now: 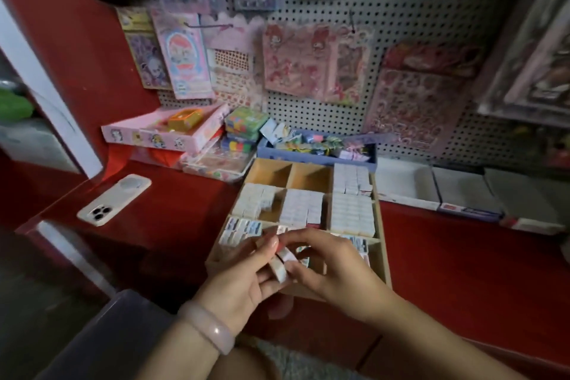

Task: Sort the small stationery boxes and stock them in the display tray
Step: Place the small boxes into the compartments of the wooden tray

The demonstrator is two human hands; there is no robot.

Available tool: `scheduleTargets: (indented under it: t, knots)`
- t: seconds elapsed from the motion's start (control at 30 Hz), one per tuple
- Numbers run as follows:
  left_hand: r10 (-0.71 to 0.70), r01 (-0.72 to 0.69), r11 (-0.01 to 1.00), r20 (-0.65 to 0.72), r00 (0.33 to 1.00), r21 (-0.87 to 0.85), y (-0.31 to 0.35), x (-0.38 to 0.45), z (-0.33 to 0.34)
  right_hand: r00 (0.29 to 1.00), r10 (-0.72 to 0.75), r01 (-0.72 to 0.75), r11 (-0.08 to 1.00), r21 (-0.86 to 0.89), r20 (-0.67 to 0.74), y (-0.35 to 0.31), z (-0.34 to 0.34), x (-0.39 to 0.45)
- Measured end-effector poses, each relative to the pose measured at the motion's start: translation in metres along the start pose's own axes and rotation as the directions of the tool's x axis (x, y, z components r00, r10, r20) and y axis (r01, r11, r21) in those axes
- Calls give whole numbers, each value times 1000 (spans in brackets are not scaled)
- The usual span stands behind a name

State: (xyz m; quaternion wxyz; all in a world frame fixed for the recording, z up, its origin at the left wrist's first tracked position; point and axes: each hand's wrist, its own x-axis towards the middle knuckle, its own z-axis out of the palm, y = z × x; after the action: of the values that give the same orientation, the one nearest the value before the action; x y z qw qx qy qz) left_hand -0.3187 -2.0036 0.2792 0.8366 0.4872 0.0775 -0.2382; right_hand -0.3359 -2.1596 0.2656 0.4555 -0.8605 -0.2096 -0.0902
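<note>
1. Head view, progress: the shallow wooden display tray with square compartments [380,225] sits on the red desk [456,256]. Its three right-hand and middle-row compartments are packed tight with small white stationery boxes [351,213], and the near row holds more boxes with blue-printed faces [239,230]. The two far-left compartments show bare wood, and the left compartment of the middle row is only partly filled, so stocking looks well past halfway but not finished.
2. Head view, supply: a blue cardboard box of loose mixed packets [317,148] stands just behind the tray, judged to be what is left to sort.
3. Head view, hands: the left hand [240,281] and right hand [324,262] meet over the tray's near edge. Between them is a small stack of white boxes held on edge [282,265]; the left fingers [271,245] curl round it from the left, and the right fingers pinch it from the right.
4. Head view, other: a white phone [114,199] lies face down on the desk, well apart to the left.
</note>
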Motion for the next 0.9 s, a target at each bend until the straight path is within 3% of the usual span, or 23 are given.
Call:
scheduleTargets:
  t: [0.1,0.23,0.33,0.5,0.8,0.9]
  knots:
    - [-48,47,998,31,998,40,-7,4,10,1000,18,-18,1000,-24,-14,12,-11,-11]
    - [-111,110,990,0,994,83,-13,16,7,988,66,-80,992,-99,-139,29,-24,-9]
    - [-114,116,992,-38,993,49,-12,25,0,982,55,-102,961,-257,-182,49,-42,13]
    - [-103,105,994,-72,992,16,-6,34,-17,973,229,-176,794,-581,19,88,-53,57]
    - [-70,71,997,-49,996,17,-6,34,-34,960,221,-74,792,-606,172,93,-47,77]
    - [-70,71,997,-45,997,27,-8,31,-35,960,218,-47,742,-668,175,95,-40,74]
